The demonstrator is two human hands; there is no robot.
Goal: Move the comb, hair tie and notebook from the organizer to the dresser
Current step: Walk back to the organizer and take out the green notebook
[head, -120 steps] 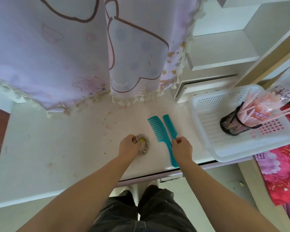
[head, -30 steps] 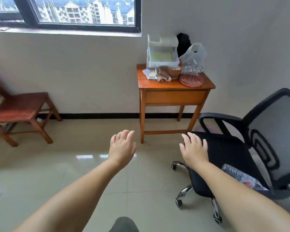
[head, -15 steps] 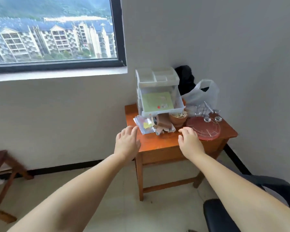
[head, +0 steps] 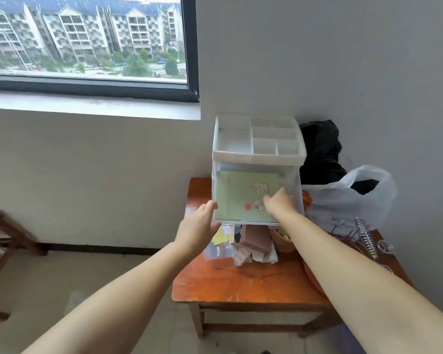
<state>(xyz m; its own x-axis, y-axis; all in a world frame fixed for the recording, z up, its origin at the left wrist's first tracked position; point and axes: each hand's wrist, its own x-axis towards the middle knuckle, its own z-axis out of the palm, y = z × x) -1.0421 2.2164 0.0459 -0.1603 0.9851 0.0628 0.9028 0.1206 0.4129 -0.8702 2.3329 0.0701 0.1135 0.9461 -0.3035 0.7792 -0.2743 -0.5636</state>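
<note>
A white plastic organizer (head: pixel 258 152) stands at the back of a small wooden table (head: pixel 241 284). Its clear lower drawer (head: pixel 298 185) is pulled out, and a light green notebook (head: pixel 237 195) with small stickers lies flat inside. My right hand (head: pixel 279 204) reaches into the drawer and rests on the notebook's right part; its fingertips are hidden, so the grip is unclear. My left hand (head: pixel 198 227) hovers with spread fingers at the drawer's front left corner, holding nothing. Comb, hair tie and dresser are out of view.
Papers and a brown box (head: pixel 256 242) are piled on the table in front of the organizer. To the right are a white plastic bag (head: pixel 343 198), a black bag (head: pixel 320 149) and metal spirals (head: pixel 366 236). A wooden bench (head: pixel 0 238) stands at the left, below the window.
I have stepped closer to the table. My right hand moved forward into the drawer onto the notebook, and my left hand moved up to the drawer's left corner.
</note>
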